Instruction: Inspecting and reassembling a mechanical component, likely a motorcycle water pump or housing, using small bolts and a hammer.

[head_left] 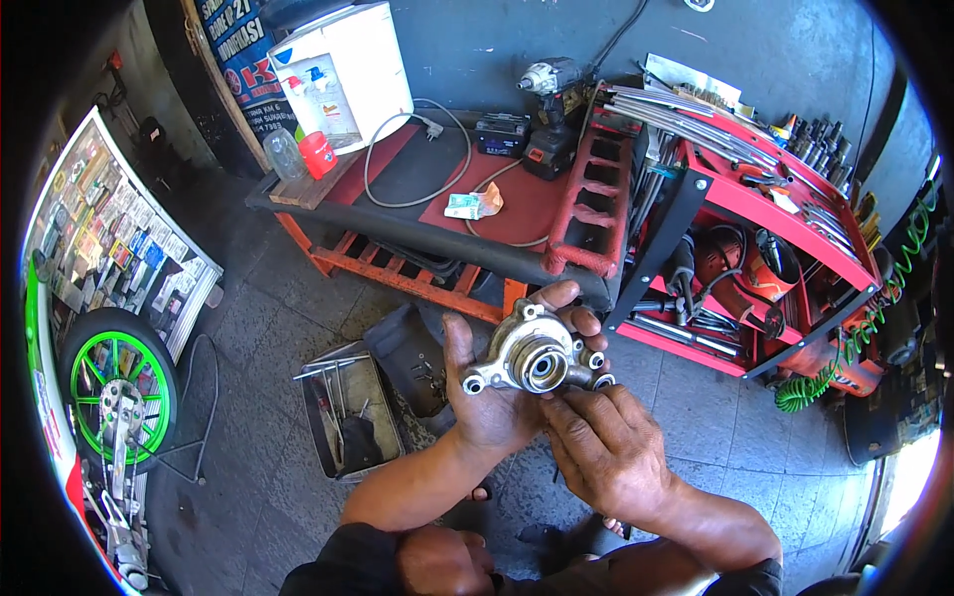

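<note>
A silvery cast-metal housing (542,364) with a ringed round bore and several bolt lugs lies face up in my left hand (497,412). The palm is beneath it, and the thumb and fingers rise around its far and left edges. My right hand (611,452) is closed, its fingers curled and pressed together at the near right edge of the housing. The fingertips meet the metal just below the bore. What sits between them, if anything, is hidden.
Beyond my hands stands a low red-and-black bench (397,164) bearing a cordless impact driver (552,109), cable and banknotes (475,204). Right of it is a red tool cart (765,228). A metal tray (348,417) of tools lies on the floor, and a green-rimmed wheel (117,387) at left.
</note>
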Tool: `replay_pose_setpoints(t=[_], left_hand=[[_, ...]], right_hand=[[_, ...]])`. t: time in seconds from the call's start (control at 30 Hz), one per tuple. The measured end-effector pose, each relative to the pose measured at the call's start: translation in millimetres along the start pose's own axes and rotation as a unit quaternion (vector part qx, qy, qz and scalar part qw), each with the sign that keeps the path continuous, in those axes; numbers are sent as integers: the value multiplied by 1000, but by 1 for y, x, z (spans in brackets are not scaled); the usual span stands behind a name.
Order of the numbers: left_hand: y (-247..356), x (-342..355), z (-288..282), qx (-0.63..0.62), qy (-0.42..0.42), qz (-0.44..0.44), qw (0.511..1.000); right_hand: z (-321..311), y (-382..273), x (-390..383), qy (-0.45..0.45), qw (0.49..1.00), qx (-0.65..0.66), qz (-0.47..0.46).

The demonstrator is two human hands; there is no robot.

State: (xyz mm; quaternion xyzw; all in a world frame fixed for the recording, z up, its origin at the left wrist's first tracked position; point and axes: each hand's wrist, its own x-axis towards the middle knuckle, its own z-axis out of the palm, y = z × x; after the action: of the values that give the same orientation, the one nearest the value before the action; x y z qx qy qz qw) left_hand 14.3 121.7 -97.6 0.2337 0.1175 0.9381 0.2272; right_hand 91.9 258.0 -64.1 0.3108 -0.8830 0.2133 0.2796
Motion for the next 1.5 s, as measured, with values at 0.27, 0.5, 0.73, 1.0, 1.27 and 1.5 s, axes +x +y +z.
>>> replay_pose_setpoints(t=[0.27,0.5,0.73,1.0,1.27,1.5], left_hand=[[1,-6,-8,137,23,43,989],[4,-21,-40,195,49,66,977],[-79,-181,-177,231,228,-85,942],[-104,-297,-229,113,332,-245,904],[20,-254,-234,52,388,48,919],[84,-222,-206,3,424,194,885]], right_hand=[[8,1,-3,-29,999,33,24],[24,1,-4,-108,986,103,75],[39,1,-27,-205,952,163,156],[97,27,-52,-294,903,206,235],[263,55,-46,-239,934,188,190],[419,42,-18,-469,847,-50,244]])
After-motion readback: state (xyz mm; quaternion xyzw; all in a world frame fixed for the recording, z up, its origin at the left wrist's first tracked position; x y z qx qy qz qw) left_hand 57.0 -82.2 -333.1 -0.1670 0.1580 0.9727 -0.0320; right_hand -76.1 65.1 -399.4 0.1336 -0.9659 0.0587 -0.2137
